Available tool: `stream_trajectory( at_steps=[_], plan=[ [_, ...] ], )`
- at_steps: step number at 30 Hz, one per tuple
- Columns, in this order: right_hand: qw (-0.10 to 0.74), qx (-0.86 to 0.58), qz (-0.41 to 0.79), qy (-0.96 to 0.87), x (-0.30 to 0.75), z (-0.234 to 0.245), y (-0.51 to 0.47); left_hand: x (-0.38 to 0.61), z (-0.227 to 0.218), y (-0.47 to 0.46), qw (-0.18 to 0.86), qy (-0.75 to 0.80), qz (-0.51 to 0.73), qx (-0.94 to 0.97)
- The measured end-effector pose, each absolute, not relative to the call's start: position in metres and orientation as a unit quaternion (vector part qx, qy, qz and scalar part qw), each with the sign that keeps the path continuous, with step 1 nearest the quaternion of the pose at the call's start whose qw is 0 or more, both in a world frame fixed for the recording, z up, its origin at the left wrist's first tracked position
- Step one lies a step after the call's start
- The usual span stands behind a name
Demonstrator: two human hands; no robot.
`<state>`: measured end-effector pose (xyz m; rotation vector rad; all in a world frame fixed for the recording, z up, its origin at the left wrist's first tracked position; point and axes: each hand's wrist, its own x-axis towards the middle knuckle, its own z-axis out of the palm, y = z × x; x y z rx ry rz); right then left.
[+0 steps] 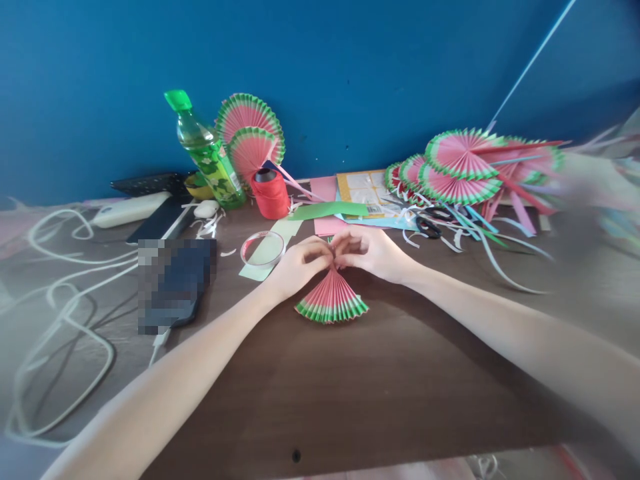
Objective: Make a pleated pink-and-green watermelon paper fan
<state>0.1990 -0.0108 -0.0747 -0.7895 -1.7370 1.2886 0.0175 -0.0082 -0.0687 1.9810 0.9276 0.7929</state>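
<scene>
A pleated paper fan (pixel 332 299), pink with a green and white rim, lies spread toward me on the dark brown table (pixel 350 387). My left hand (pixel 300 263) and my right hand (pixel 370 252) meet at its narrow top end, both with fingers pinched together on the folds there. A roll of clear tape (pixel 263 248) lies just left of my left hand, on a pale green paper strip (pixel 273 248).
A pile of finished fans (pixel 463 170) and paper strips sits at the right back, with black scissors (pixel 431 223). Two fans (pixel 250 133), a green-capped bottle (pixel 207 150) and a red ribbon spool (pixel 271 193) stand by the blue wall. A phone (pixel 175 283) and white cables (pixel 55 300) lie left.
</scene>
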Motion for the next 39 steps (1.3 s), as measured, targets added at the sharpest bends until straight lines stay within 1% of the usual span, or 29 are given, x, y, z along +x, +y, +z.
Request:
stream_trajectory(
  at_steps=[6,15,18,22,25,27,33,39],
  plan=[
    [0.366,-0.316,0.476,-0.735,0.203,-0.070,-0.009,0.019,-0.069,-0.009,0.373,0.386,0.326,0.778],
    [0.358,-0.304,0.427,-0.772,0.200,-0.069,-0.014,0.019,-0.073,-0.006,0.424,0.396,0.327,0.746],
    [0.358,-0.311,0.426,-0.770,0.202,-0.069,-0.014,0.018,-0.073,-0.004,0.425,0.395,0.324,0.747],
    [0.373,-0.337,0.406,-0.763,0.206,-0.070,-0.010,0.017,-0.072,-0.003,0.399,0.385,0.322,0.767],
    [0.364,-0.345,0.356,-0.789,0.207,-0.072,-0.007,0.016,-0.072,-0.004,0.380,0.380,0.334,0.774],
    [0.358,-0.342,0.345,-0.798,0.206,-0.075,-0.007,0.015,-0.072,-0.006,0.362,0.379,0.340,0.781],
    [0.380,-0.348,0.335,-0.788,0.201,-0.076,-0.009,0.017,-0.070,-0.014,0.306,0.397,0.338,0.797],
    [0.368,-0.347,0.370,-0.779,0.200,-0.075,-0.012,0.018,-0.071,-0.019,0.242,0.386,0.354,0.817]
  ],
)
